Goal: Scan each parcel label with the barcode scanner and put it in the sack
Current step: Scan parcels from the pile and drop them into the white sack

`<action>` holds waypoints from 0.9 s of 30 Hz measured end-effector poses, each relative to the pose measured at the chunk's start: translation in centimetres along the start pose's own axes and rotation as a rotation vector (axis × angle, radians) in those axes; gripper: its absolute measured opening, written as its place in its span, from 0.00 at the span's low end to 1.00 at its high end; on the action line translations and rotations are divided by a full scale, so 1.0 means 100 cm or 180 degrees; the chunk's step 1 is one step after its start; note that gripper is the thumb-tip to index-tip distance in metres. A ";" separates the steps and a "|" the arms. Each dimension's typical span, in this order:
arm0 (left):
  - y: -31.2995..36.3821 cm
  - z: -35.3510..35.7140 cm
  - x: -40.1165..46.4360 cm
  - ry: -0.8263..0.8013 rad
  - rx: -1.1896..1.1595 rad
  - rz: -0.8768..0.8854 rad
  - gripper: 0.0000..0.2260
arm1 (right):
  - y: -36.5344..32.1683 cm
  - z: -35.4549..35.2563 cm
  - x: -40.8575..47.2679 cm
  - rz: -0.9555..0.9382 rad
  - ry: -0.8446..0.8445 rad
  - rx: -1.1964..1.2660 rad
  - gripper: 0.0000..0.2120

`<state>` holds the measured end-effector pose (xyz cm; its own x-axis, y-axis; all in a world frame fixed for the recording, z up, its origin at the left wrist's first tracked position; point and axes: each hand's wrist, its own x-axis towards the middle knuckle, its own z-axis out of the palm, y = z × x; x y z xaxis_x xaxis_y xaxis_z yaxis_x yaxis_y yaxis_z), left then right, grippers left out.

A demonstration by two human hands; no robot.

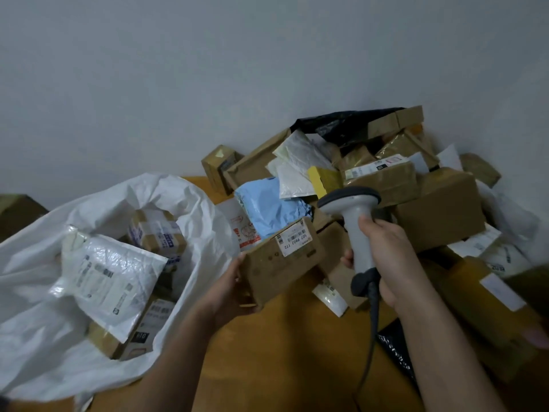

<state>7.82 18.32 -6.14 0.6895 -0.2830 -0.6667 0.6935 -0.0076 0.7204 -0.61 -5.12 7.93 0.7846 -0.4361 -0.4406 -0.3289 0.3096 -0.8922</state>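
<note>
The left hand (230, 288) holds a brown cardboard parcel (280, 261) by its near left corner, fingers curled under it and thumb on top, its grip closed on the box. The parcel is tilted, its white label (294, 237) facing up. The right hand (389, 257) has its grip wrapped tight round the handle of the grey barcode scanner (355, 227), whose head sits just right of the label above the parcel; its dark cable (371, 331) hangs down. Behind them a pile of parcels (386, 176) covers the orange-brown counter (282, 358). The open white sack (190, 209) lies at left, holding a white padded mailer (110, 278) and several boxes.
</note>
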 end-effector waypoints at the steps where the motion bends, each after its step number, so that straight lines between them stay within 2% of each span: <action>1: 0.003 0.002 -0.003 -0.0057 -0.0115 0.0035 0.24 | 0.001 0.002 0.001 -0.0027 0.0011 0.0009 0.09; 8: 0.018 0.017 -0.020 -0.0304 -0.0485 0.0304 0.14 | 0.010 0.006 0.009 -0.0342 0.0240 0.0043 0.12; 13: 0.028 0.027 -0.026 -0.0571 -0.0747 0.0351 0.23 | 0.017 0.011 0.016 -0.0465 0.0457 0.0314 0.28; 15: 0.031 0.033 -0.027 -0.0700 -0.0803 0.0346 0.23 | 0.020 0.013 0.017 -0.0554 0.0463 0.0419 0.32; 20: 0.027 0.045 -0.031 -0.1166 -0.0894 0.0216 0.11 | 0.024 0.013 0.021 -0.0801 0.0614 0.0343 0.37; 24: 0.023 0.051 -0.031 -0.1337 -0.0903 0.0037 0.15 | 0.022 0.010 0.025 -0.0900 0.0589 0.0415 0.34; 27: 0.027 0.054 -0.031 -0.1140 -0.0533 0.0082 0.19 | 0.020 0.007 0.028 -0.0903 0.0522 0.0395 0.34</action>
<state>6.42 14.00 -1.07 0.6110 -0.5980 -0.5187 0.7219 0.1521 0.6751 1.26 -5.16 4.97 0.7374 -0.6465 -0.1958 -0.0355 0.2524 -0.9670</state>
